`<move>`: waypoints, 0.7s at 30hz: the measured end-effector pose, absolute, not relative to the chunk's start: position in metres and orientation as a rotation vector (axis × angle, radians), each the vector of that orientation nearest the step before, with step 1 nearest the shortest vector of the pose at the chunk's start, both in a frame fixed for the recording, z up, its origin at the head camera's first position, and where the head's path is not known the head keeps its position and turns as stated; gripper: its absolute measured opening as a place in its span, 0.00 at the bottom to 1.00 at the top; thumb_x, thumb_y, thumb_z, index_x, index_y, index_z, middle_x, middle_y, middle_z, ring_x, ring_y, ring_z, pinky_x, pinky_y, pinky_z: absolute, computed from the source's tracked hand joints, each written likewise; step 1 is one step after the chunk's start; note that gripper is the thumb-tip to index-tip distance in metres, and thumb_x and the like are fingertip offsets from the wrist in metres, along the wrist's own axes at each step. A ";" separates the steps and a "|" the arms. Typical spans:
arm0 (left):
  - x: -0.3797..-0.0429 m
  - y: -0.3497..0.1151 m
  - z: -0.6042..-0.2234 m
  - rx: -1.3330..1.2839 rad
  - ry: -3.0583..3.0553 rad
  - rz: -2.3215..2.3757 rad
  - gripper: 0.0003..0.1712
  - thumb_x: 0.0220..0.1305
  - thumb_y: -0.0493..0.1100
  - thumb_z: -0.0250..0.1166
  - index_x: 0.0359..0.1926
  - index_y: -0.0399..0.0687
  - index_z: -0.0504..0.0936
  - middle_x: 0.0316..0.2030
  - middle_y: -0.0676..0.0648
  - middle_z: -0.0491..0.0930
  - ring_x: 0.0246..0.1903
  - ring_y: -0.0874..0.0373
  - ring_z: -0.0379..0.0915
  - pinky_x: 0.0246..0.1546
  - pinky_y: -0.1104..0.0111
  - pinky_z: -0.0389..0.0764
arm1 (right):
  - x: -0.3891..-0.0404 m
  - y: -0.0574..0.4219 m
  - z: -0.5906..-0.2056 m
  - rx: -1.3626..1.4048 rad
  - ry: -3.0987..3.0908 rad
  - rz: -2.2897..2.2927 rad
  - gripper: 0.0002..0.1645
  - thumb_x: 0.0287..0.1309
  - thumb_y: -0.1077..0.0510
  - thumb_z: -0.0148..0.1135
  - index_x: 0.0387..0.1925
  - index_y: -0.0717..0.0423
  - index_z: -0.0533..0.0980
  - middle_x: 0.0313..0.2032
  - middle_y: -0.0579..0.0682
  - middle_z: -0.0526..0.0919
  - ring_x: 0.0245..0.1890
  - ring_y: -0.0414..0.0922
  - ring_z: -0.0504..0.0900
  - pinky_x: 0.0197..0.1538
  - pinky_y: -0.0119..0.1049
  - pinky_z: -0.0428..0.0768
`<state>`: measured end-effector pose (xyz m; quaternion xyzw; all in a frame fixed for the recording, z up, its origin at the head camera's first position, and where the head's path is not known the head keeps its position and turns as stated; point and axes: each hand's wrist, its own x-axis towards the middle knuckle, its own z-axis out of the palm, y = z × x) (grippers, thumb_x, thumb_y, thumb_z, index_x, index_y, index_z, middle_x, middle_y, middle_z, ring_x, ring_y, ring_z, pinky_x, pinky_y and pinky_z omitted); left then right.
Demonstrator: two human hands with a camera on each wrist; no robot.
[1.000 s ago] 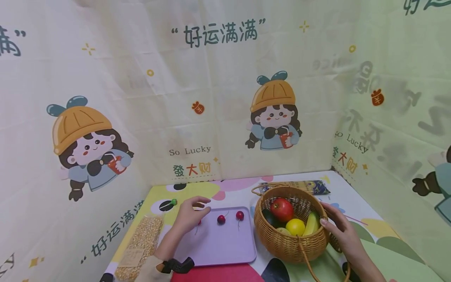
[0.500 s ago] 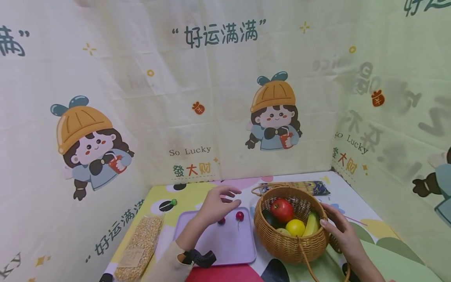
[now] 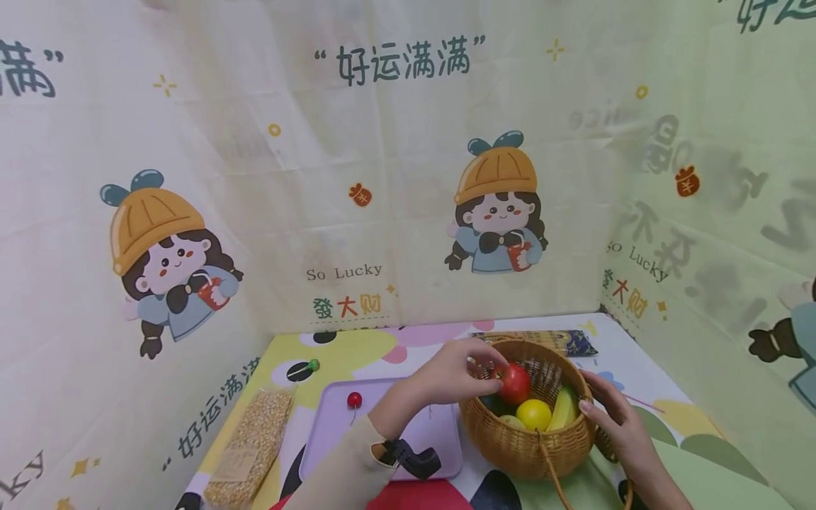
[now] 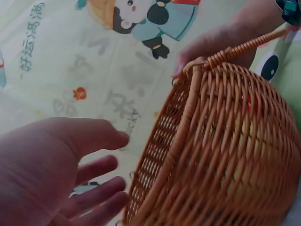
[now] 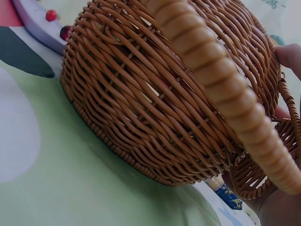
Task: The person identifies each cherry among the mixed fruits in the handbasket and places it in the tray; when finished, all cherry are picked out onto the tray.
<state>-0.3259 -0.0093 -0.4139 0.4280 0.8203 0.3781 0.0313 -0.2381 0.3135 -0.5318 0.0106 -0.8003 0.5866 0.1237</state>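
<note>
A round wicker basket (image 3: 529,450) stands at the right of the table, its hinged lid hanging beside it. Inside lie a red apple (image 3: 516,386), a yellow lemon (image 3: 534,414), a banana (image 3: 564,409) and a partly hidden dark green item. Over the basket's left rim reaches my left hand (image 3: 455,372), its fingers loosely bent by the apple. In the left wrist view that left hand (image 4: 61,174) has nothing between thumb and fingers. My right hand (image 3: 615,411) holds the basket's right rim, thumb at the edge.
Left of the basket is a purple tray (image 3: 319,453); one cherry (image 3: 354,400) shows on it, others are behind my left arm. A bag of corn kernels (image 3: 248,446) lies at the left, a small green item (image 3: 313,365) behind it. Behind the basket lies a blue-ended packet (image 3: 576,341).
My left hand has swept right, from above the tray's left part, past the cherries, to the basket's mouth by the apple. The right hand stays on the rim.
</note>
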 end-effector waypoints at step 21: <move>-0.328 0.066 -0.426 1.370 2.129 0.527 0.14 0.75 0.40 0.74 0.57 0.58 0.94 0.49 0.66 0.90 0.53 0.76 0.81 0.52 0.82 0.82 | -0.237 0.316 -0.540 0.048 -2.282 1.766 0.37 0.86 0.52 0.57 0.86 0.53 0.61 0.62 0.12 0.71 0.60 0.10 0.67 0.54 0.20 0.77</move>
